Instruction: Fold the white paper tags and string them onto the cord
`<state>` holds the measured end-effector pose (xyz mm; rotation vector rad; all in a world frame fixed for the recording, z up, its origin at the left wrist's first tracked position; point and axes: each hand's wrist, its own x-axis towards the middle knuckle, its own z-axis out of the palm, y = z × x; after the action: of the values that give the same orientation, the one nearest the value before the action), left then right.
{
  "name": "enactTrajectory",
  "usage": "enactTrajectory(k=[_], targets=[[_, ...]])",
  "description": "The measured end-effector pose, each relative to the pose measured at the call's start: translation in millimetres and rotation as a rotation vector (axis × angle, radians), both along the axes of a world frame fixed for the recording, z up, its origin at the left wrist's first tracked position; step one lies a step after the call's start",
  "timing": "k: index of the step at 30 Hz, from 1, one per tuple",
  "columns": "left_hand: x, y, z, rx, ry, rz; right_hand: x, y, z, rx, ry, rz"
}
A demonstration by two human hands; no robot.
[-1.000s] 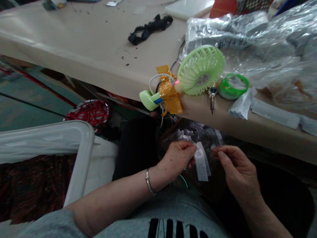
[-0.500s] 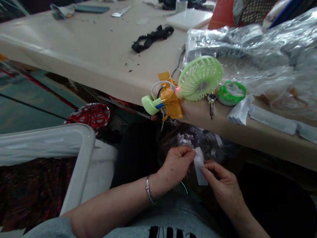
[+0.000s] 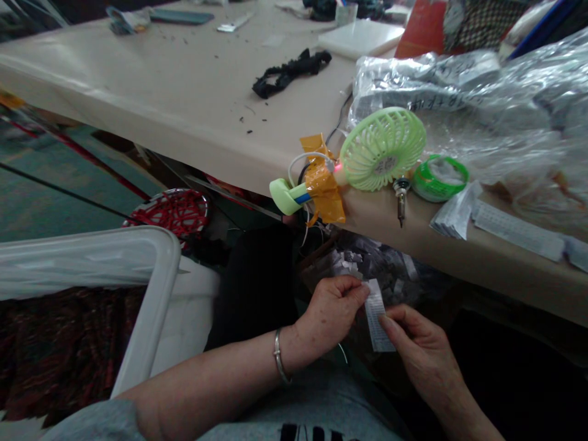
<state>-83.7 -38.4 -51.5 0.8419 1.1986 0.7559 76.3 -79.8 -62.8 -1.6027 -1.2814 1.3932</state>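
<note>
Beige worktop (image 3: 184, 79), green mini fan (image 3: 383, 150) at edge. Below fan: left hand (image 3: 328, 309) pinches printed label (image 3: 376, 313) top, right hand (image 3: 420, 343) its side; perhaps layered. Advisable: light grip, label flat.

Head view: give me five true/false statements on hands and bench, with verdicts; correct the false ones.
1. The left hand pinches the upper end of a white printed strip. True.
2. The right hand holds the green handheld fan. False: it pinches the strip's right edge.
3. Orange-brown tape wraps the fan's handle at the table edge. True.
4. The silver bracelet is on the right wrist. False: it is on the left wrist.
5. The white plastic bin at picture left has dark reddish fabric in it. True.
</note>
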Motion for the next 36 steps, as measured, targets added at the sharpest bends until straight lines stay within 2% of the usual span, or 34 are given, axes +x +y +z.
enactTrajectory(k=[11,23,30,32,36], targets=[[-0.3,0.1,0.4,0.019,-0.015,0.01,-0.9,1.2,4.6,0.037,-0.028,0.021],[-1.3,0.0,1.4,0.02,-0.039,0.028,-3.4,-1.2,-1.1,0.056,-0.021,0.002],[-1.2,-0.6,9.3,0.001,-0.07,0.015,1.9,10.0,4.0,0.156,0.033,-0.158],[-1.1,-1.2,11.4,-0.008,-0.078,0.007,2.5,16.9,8.7,0.158,0.056,-0.141],[-2.2,-2.6,14.5,-0.012,-0.094,0.001,0.2,31.0,17.4,0.146,0.019,0.006]])
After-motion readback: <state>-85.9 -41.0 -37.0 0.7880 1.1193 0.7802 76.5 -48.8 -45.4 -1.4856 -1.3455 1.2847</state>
